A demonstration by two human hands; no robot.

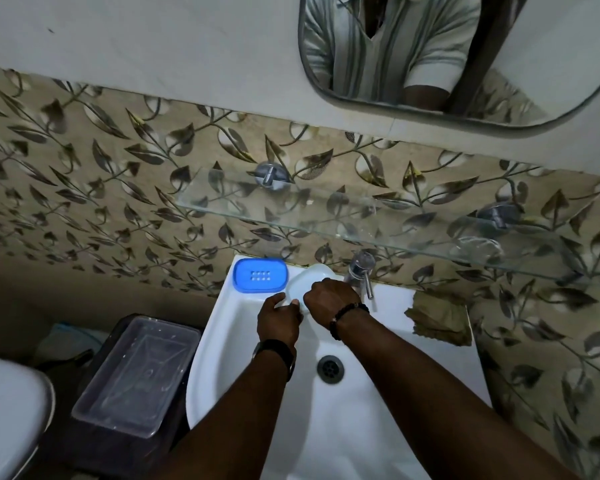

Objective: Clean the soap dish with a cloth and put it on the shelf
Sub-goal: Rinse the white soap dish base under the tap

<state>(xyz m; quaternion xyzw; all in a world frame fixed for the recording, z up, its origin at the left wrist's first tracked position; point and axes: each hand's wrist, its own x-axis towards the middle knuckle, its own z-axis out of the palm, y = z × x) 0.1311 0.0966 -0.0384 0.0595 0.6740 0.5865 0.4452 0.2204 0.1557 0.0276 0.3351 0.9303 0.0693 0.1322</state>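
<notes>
A pale translucent soap dish part (303, 282) lies at the back rim of the white sink (361, 410), beside the tap. My right hand (328, 301) is closed over its near side. My left hand (278, 315) touches its left edge with the fingertips. A blue soap dish tray (260, 274) with small drain holes sits on the sink's back left corner, apart from both hands. A brownish cloth (440, 318) lies crumpled on the sink's right rim. The glass shelf (326, 216) hangs on the wall above the sink.
A chrome tap (361, 271) stands just right of my right hand. A clear glass dish (478, 249) rests on the shelf's right end. A clear plastic box (136, 375) sits left of the sink. A mirror (447, 57) hangs above. The drain (330, 368) is mid-basin.
</notes>
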